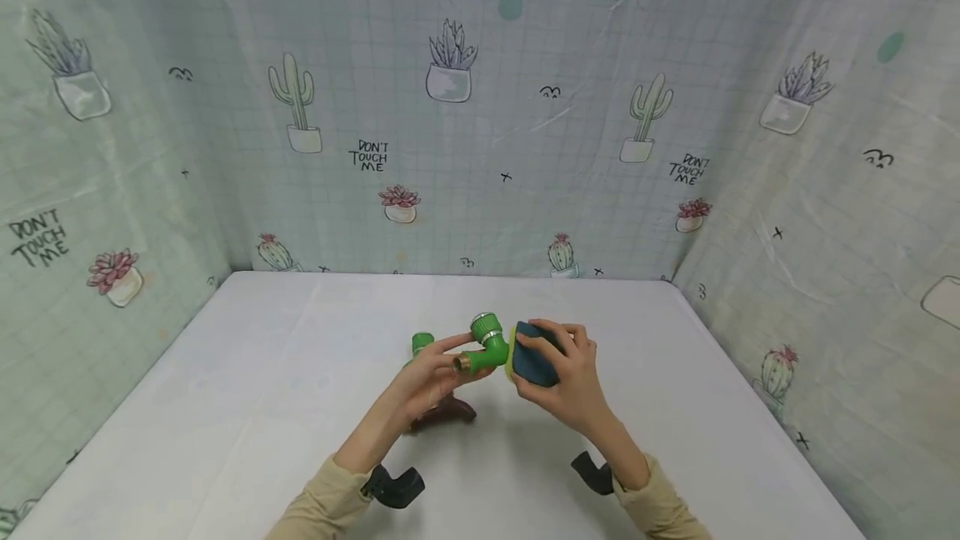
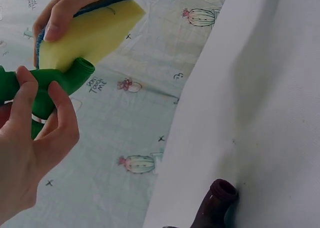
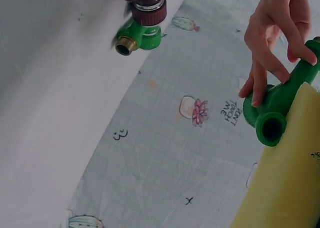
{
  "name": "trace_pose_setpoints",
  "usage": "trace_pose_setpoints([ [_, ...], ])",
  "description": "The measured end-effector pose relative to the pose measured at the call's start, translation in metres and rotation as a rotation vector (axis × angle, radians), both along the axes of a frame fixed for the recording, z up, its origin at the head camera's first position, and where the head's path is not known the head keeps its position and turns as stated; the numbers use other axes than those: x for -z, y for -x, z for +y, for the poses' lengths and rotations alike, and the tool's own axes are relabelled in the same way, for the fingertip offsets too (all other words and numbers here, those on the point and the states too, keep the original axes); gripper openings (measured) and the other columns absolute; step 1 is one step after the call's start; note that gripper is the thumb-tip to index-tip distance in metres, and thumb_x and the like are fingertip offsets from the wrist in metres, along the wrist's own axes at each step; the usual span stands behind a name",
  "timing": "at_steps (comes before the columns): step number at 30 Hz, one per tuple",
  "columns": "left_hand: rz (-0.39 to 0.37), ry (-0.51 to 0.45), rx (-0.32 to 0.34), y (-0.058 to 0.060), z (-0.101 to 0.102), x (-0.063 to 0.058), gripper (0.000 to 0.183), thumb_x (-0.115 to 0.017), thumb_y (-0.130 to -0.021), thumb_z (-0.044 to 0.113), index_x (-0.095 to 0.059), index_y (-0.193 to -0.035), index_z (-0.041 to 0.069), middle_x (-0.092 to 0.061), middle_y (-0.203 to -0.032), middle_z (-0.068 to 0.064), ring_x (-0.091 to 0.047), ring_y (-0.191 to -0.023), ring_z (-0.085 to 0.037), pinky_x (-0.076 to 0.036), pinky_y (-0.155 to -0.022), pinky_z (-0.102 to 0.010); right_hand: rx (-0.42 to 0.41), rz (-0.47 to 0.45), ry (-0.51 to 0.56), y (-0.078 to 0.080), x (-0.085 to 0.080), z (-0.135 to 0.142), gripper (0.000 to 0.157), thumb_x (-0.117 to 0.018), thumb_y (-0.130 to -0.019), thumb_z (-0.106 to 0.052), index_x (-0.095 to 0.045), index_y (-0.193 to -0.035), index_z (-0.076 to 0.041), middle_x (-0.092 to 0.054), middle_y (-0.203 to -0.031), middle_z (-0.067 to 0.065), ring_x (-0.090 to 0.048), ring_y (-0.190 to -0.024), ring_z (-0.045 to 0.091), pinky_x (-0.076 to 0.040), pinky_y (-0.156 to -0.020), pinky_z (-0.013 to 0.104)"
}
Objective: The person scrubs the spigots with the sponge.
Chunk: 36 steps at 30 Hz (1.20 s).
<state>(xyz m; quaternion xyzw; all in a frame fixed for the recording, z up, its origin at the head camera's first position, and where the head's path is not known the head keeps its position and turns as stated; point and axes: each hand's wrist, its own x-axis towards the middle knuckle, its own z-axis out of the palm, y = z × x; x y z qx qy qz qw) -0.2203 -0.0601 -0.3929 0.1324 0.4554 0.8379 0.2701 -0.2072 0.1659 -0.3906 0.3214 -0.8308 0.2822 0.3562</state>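
Observation:
My left hand (image 1: 426, 377) holds a green tap (image 1: 493, 350) with a ribbed knob and a brass threaded end. The tap is up off the white table, pinched between thumb and fingers. A sponge (image 1: 534, 369), yellow with a dark blue scouring side, sits in the curled fingers of my right hand (image 1: 573, 373). In the left wrist view the yellow face of the sponge (image 2: 100, 32) lies against the tap (image 2: 75, 77) near its curved spout. The right wrist view shows the spout's round mouth beside the sponge (image 3: 287, 183).
Behind and below my left hand, a brown tap (image 1: 446, 413) lies on the white table (image 1: 225, 407). Another green tap (image 1: 422, 342) is close to it, partly hidden by that hand. Cactus-printed curtains (image 1: 480, 132) enclose the table at the back and sides.

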Motion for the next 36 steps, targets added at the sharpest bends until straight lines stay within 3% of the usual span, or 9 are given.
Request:
trace_pose_setpoints([
  [5,0.107,0.002,0.066,0.000,0.000,0.005,0.063,-0.042,-0.088,-0.009,-0.011,-0.142,0.001,-0.052,-0.120,-0.007,-0.057,-0.107,-0.016,-0.046,-0.094,-0.029,0.042,-0.103,0.050,-0.009,-0.006,-0.007,0.040,-0.074,-0.067,-0.024,-0.063,-0.105,-0.019,-0.054,-0.118,0.008,-0.038,-0.101,0.024,-0.029,-0.071,0.038],
  [10,0.170,0.039,0.073,-0.002,0.006,0.010,0.066,-0.052,-0.089,0.004,-0.014,-0.143,0.008,-0.055,-0.117,0.000,-0.056,-0.108,-0.020,-0.039,-0.099,-0.048,0.044,-0.129,0.035,-0.018,-0.010,-0.013,0.043,-0.076,-0.066,-0.025,-0.063,-0.106,-0.019,-0.054,-0.117,0.008,-0.038,-0.101,0.024,-0.029,-0.071,0.037],
  [12,0.191,0.046,0.043,-0.002,0.007,0.010,0.064,-0.052,-0.090,0.012,-0.016,-0.142,0.006,-0.052,-0.121,-0.001,-0.055,-0.109,-0.021,-0.038,-0.098,-0.052,0.043,-0.116,0.023,-0.018,-0.011,-0.013,0.043,-0.076,-0.065,-0.026,-0.063,-0.106,-0.019,-0.054,-0.118,0.008,-0.039,-0.101,0.024,-0.030,-0.071,0.038],
  [16,0.236,0.093,-0.020,-0.002,0.006,0.005,0.059,-0.044,-0.093,0.028,-0.020,-0.141,0.003,-0.042,-0.131,-0.014,-0.057,-0.108,-0.021,-0.042,-0.096,-0.048,0.047,-0.112,0.021,-0.015,-0.012,-0.009,0.044,-0.078,-0.064,-0.024,-0.063,-0.105,-0.020,-0.054,-0.118,0.007,-0.039,-0.101,0.023,-0.031,-0.071,0.039],
  [20,0.207,0.143,-0.060,-0.001,0.004,-0.002,0.061,-0.040,-0.093,0.038,-0.025,-0.137,-0.001,-0.038,-0.132,-0.019,-0.061,-0.098,-0.021,-0.048,-0.089,-0.047,0.022,-0.102,0.059,-0.011,-0.013,0.000,0.046,-0.078,-0.063,-0.020,-0.063,-0.107,-0.018,-0.053,-0.119,0.009,-0.037,-0.102,0.025,-0.028,-0.073,0.040],
  [26,0.170,0.310,-0.129,0.000,0.004,-0.001,0.058,-0.046,-0.091,0.040,-0.042,-0.125,-0.007,-0.057,-0.106,-0.009,-0.065,-0.080,-0.018,-0.054,-0.078,-0.038,-0.060,-0.086,0.051,0.003,-0.019,0.009,0.047,-0.076,-0.066,-0.017,-0.062,-0.111,-0.017,-0.052,-0.123,0.009,-0.037,-0.104,0.025,-0.029,-0.076,0.042],
  [31,0.213,0.421,-0.169,-0.005,0.009,0.001,0.046,-0.052,-0.089,0.031,-0.046,-0.117,-0.006,-0.064,-0.097,-0.014,-0.067,-0.079,-0.024,-0.056,-0.069,-0.038,-0.073,-0.140,-0.031,0.011,-0.024,0.005,0.046,-0.075,-0.068,-0.022,-0.061,-0.112,-0.019,-0.053,-0.123,0.008,-0.040,-0.102,0.021,-0.032,-0.076,0.043],
  [36,0.266,0.531,-0.274,-0.010,0.014,-0.004,0.040,-0.055,-0.088,0.026,-0.052,-0.112,-0.007,-0.066,-0.092,-0.013,-0.065,-0.072,-0.015,-0.056,-0.064,-0.031,-0.069,-0.155,-0.117,0.014,-0.023,0.000,0.041,-0.072,-0.072,-0.029,-0.060,-0.111,-0.022,-0.053,-0.121,0.005,-0.040,-0.102,0.022,-0.032,-0.073,0.040],
])
